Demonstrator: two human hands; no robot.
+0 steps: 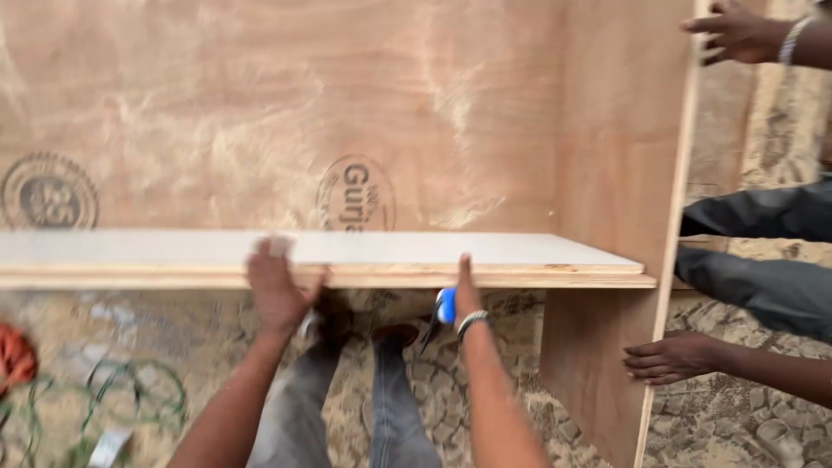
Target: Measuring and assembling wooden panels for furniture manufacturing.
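A pale laminated shelf board (pixel 390 250) lies level inside a plywood cabinet, its front edge facing me. My left hand (pixel 277 290) grips that front edge, fingers curled over the top. My right hand (pixel 465 290) presses against the same edge from below, thumb up, and holds a small blue tool (pixel 445 305); a bracelet sits on that wrist. The shelf's right end meets the upright plywood side panel (pixel 620 165).
Another person stands at the right: one hand (pixel 735 30) on the side panel's top edge, another hand (pixel 672 357) low on its front edge. The plywood back panel (pixel 260 104) fills the view. Green cord (pixel 130 394) and an orange object (pixel 13 355) lie on the sandy ground.
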